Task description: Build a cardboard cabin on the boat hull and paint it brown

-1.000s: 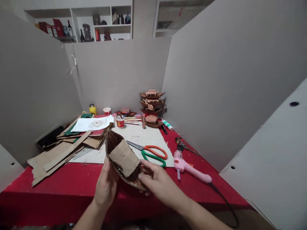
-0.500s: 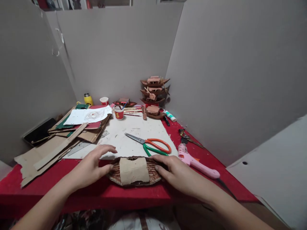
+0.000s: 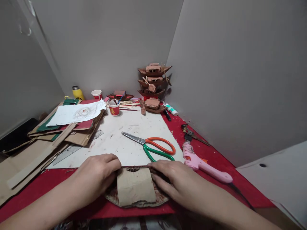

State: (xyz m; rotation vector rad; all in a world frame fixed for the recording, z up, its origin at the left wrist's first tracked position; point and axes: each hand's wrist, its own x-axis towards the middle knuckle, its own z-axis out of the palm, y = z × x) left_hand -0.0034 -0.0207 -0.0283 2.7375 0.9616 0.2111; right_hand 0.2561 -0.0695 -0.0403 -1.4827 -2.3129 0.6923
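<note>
A small brown cardboard boat (image 3: pixel 160 195) lies at the red table's front edge, with a curved tan cardboard cover (image 3: pixel 136 187) across its middle. My left hand (image 3: pixel 102 171) is closed over the boat's left end, its fingertips at the cover's upper left corner and partly hidden. My right hand (image 3: pixel 176 179) grips the boat's right end, thumb inside and fingers along the far rim. Just beyond the boat, scissors (image 3: pixel 150 145) with one orange and one green handle lie on a white sheet (image 3: pixel 115 153).
A pink glue gun (image 3: pixel 208 169) lies to the right. Stacked cardboard (image 3: pixel 31 159) and a drawing (image 3: pixel 72 113) cover the left. Finished model boats (image 3: pixel 153 86), a red paper cup (image 3: pixel 114 108), thin sticks (image 3: pixel 130 103) and a yellow bottle (image 3: pixel 78 93) stand at the back.
My left hand has moved right and closed over the boat's left end, where its fingers were apart before. My right hand keeps its hold. The view has tipped down and closer.
</note>
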